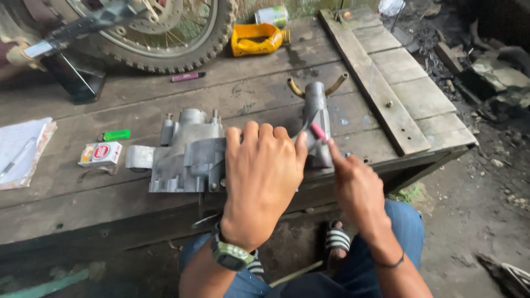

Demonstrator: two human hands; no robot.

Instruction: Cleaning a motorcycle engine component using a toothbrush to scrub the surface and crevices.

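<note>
Head view, from left to right: papers [19, 149] lie at the bench [83, 198] edge, then a small box [100, 153] and a green lighter [117, 134]. A grey engine case [185, 154] lies flat near the front edge, its long side running left to right. The left hand [262, 176] rests on it with fingers flat and close together. The right hand [356, 185] pinches a pink stick [318, 131] that points up and left at the case's tall end. Behind stand a wheel [165, 44] and a yellow can [256, 38].
</note>
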